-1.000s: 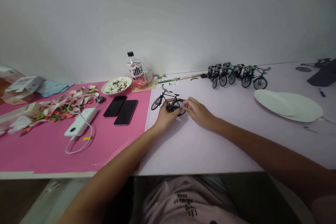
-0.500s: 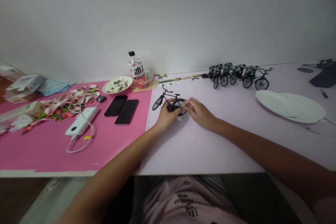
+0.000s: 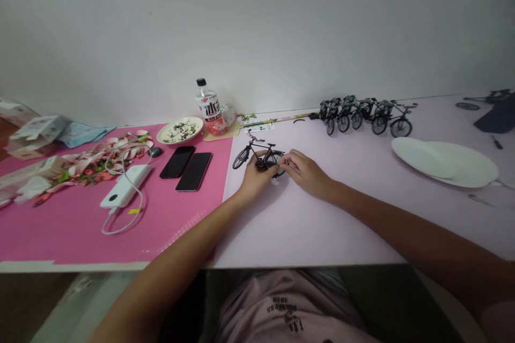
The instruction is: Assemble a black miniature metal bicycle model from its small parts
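A small black model bicycle (image 3: 257, 154) stands on the pale lilac table (image 3: 330, 209), its front wheel toward the left. My left hand (image 3: 255, 177) is closed on its frame and rear wheel from the near side. My right hand (image 3: 306, 171) rests on the table just right of it, fingertips pinched at the rear wheel. What those fingertips hold is too small to make out.
A row of several finished model bicycles (image 3: 364, 113) stands at the back right, white plates (image 3: 446, 161) beside them. On the pink mat (image 3: 80, 225) lie two phones (image 3: 185, 166), a white power bank (image 3: 124, 185) with cable, flowers, a bowl (image 3: 179, 129) and a bottle (image 3: 209, 107).
Both hands stay at the model bicycle's rear wheel; my right hand's fingers shift very slightly. The view has drifted a little.
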A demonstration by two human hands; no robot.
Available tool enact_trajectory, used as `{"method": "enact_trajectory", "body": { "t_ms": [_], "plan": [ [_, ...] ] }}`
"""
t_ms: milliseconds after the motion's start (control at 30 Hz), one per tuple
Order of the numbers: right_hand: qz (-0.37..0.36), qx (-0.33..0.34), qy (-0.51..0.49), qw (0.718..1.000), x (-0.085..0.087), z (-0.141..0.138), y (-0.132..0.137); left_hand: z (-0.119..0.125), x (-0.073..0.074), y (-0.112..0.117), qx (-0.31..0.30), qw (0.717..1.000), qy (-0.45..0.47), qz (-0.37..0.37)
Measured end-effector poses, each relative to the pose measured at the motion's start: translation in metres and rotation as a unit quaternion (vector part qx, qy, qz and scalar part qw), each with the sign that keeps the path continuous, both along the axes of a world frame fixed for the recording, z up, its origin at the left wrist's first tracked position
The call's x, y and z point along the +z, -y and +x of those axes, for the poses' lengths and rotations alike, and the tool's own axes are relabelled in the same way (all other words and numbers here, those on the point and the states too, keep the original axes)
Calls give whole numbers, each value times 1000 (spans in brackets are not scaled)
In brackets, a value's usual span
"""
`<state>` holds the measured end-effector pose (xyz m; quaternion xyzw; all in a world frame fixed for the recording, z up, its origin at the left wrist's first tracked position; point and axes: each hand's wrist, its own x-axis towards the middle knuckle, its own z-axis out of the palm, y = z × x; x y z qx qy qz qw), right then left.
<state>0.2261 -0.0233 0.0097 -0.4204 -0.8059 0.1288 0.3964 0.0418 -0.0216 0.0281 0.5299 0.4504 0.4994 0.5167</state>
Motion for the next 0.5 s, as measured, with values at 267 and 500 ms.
{"method": "enact_trajectory", "body": {
  "t_ms": [267,500],
  "plan": [
    [38,0,88,995,6,2,1,-3,-4,-5,-15,1000,20,-18],
    [73,-7,110,991,1,5,-5,-3,-6,-7,-11,999,27,-22]
  ]
}}
